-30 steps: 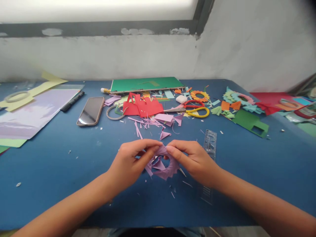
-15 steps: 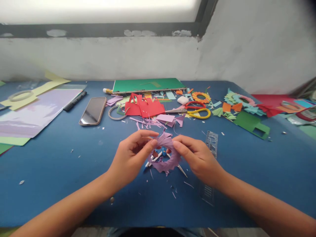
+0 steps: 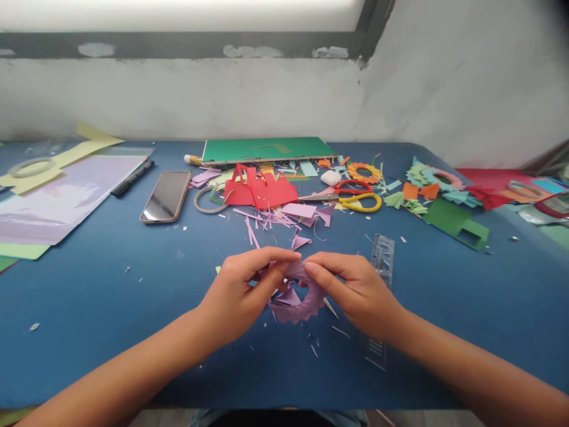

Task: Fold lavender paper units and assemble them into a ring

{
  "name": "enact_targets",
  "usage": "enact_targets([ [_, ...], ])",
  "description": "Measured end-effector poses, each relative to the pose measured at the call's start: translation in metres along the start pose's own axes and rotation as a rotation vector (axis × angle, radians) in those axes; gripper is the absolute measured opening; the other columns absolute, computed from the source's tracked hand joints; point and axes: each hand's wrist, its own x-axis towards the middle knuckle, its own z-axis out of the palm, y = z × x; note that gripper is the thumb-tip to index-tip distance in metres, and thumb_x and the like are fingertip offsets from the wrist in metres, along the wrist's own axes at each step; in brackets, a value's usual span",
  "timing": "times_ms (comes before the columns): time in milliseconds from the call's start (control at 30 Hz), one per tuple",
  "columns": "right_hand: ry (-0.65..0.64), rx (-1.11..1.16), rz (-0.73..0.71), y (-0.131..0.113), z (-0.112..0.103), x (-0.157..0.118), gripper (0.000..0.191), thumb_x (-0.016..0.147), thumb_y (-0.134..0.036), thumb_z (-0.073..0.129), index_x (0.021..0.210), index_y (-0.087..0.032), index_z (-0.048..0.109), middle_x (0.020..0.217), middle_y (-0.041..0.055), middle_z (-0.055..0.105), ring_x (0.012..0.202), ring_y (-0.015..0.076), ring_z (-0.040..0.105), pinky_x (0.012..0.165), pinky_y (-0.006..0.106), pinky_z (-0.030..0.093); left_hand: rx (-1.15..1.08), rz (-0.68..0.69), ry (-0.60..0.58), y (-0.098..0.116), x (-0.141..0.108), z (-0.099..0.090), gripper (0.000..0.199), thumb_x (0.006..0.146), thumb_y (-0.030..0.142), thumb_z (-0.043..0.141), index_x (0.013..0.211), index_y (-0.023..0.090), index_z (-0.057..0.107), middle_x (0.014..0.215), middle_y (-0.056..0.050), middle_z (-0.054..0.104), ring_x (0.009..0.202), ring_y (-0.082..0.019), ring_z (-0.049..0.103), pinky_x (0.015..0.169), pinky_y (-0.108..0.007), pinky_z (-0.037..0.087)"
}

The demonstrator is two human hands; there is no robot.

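Between my two hands is a purple folded-paper ring (image 3: 313, 298) with a jagged outer edge. My left hand (image 3: 242, 290) pinches its upper left part between thumb and fingers. At the upper right, my right hand (image 3: 353, 287) grips the same ring, with thumb and index finger near the left fingertips. Under the ring, a white pointed tool (image 3: 330, 308) shows only in part; the ring and hands hide the rest. A small purple folded piece (image 3: 300, 241) lies just beyond my fingertips. Beside my right wrist is a clear ruler (image 3: 383, 258), partly covered by that hand.
Yellow-and-red-handled scissors (image 3: 360, 203), red paper (image 3: 262, 190) and purple scraps (image 3: 300, 210) lie beyond my hands. A phone (image 3: 166, 197), a black marker (image 3: 132, 178) and purple sheets (image 3: 75, 198) are at left. Finished-looking paper rings (image 3: 431, 176) and green card (image 3: 456, 224) sit at right.
The ring and both hands have come slightly lower and nearer, with the fingertips closer together. The view has tilted a little. More of the white tool is now covered.
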Motion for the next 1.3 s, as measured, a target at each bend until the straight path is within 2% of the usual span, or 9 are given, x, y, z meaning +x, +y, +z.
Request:
enact_targets([
  [100, 0.004, -0.010, 0.012, -0.0007, -0.0004, 0.0001, 0.026, 0.091, -0.027, 0.040, 0.075, -0.018, 0.058, 0.066, -0.0019, 0.059, 0.060, 0.0097, 0.053, 0.058, 0.021, 0.041, 0.013, 0.003, -0.014, 0.0002, 0.0002, -0.0007, 0.018, 0.086, 0.017, 0.049, 0.095, 0.018, 0.064, 0.075, 0.000, 0.067, 0.060, -0.009, 0.061, 0.056, -0.018, 0.049],
  [233, 0.095, -0.026, 0.032, -0.0008, -0.0024, 0.0011, 0.027, 0.091, -0.028, 0.041, 0.073, -0.018, 0.057, 0.063, -0.0026, 0.056, 0.057, 0.0091, 0.051, 0.055, 0.021, 0.039, -0.098, -0.031, 0.003, -0.0022, 0.0005, 0.0000, 0.024, 0.087, 0.021, 0.048, 0.111, 0.019, 0.053, 0.074, 0.000, 0.062, 0.063, -0.010, 0.063, 0.057, -0.019, 0.051],
  [333, 0.116, -0.021, 0.034, 0.0007, -0.0026, 0.0013, 0.026, 0.091, -0.029, 0.041, 0.073, -0.018, 0.056, 0.061, -0.0034, 0.053, 0.056, 0.0085, 0.048, 0.054, 0.021, 0.037, -0.163, -0.048, 0.058, -0.0061, 0.0011, 0.0019, 0.018, 0.087, 0.023, 0.051, 0.103, 0.018, 0.054, 0.079, -0.001, 0.062, 0.065, -0.009, 0.064, 0.059, -0.017, 0.052],
  [467, 0.078, 0.012, 0.051, 0.0017, -0.0012, 0.0007, 0.022, 0.091, -0.030, 0.042, 0.082, -0.018, 0.058, 0.066, -0.0031, 0.054, 0.058, 0.0087, 0.048, 0.054, 0.021, 0.038, -0.110, -0.023, 0.053, -0.0084, 0.0014, 0.0036, 0.015, 0.086, 0.020, 0.050, 0.098, 0.018, 0.060, 0.083, -0.001, 0.065, 0.063, -0.008, 0.064, 0.059, -0.017, 0.052],
  [733, 0.055, -0.017, 0.060, 0.0023, -0.0011, 0.0020, 0.023, 0.090, -0.029, 0.042, 0.078, -0.018, 0.059, 0.064, -0.0024, 0.055, 0.058, 0.0095, 0.049, 0.055, 0.021, 0.038, 0.054, 0.079, 0.036, -0.0088, 0.0012, 0.0022, 0.018, 0.085, 0.020, 0.051, 0.097, 0.017, 0.064, 0.084, -0.004, 0.070, 0.071, -0.013, 0.066, 0.061, -0.021, 0.054],
  [833, 0.062, -0.020, 0.059, 0.0039, -0.0011, 0.0026, 0.024, 0.090, -0.029, 0.042, 0.078, -0.018, 0.059, 0.063, -0.0024, 0.054, 0.057, 0.0098, 0.048, 0.054, 0.022, 0.038, 0.066, 0.064, 0.023, -0.0081, 0.0016, 0.0034, 0.018, 0.085, 0.020, 0.051, 0.098, 0.017, 0.062, 0.084, -0.004, 0.069, 0.068, -0.013, 0.066, 0.058, -0.021, 0.054],
  [933, 0.096, -0.006, 0.064, 0.0039, -0.0007, 0.0028, 0.025, 0.090, -0.030, 0.042, 0.077, -0.018, 0.059, 0.063, -0.0025, 0.054, 0.057, 0.0097, 0.048, 0.054, 0.022, 0.038, 0.039, 0.029, 0.086, -0.0065, 0.0008, 0.0044, 0.022, 0.083, 0.021, 0.054, 0.105, 0.016, 0.056, 0.086, -0.005, 0.068, 0.066, -0.012, 0.065, 0.057, -0.019, 0.054],
  [1033, 0.147, 0.007, 0.074, 0.0032, -0.0005, 0.0028, 0.027, 0.090, -0.032, 0.042, 0.072, -0.018, 0.056, 0.060, -0.0028, 0.051, 0.055, 0.0092, 0.048, 0.053, 0.021, 0.038, 0.073, 0.050, 0.169, -0.0053, -0.0004, 0.0037, 0.020, 0.081, 0.022, 0.058, 0.101, 0.016, 0.057, 0.087, -0.004, 0.067, 0.067, -0.010, 0.064, 0.059, -0.018, 0.054],
  [1300, 0.175, 0.026, 0.084, 0.0041, -0.0015, 0.0014, 0.026, 0.090, -0.032, 0.043, 0.073, -0.018, 0.056, 0.061, -0.0026, 0.052, 0.056, 0.0090, 0.049, 0.053, 0.021, 0.040, 0.101, 0.137, 0.165, -0.0055, 0.0018, 0.0007, 0.017, 0.079, 0.016, 0.060, 0.096, 0.015, 0.064, 0.085, -0.003, 0.070, 0.069, -0.010, 0.062, 0.064, -0.019, 0.055],
])
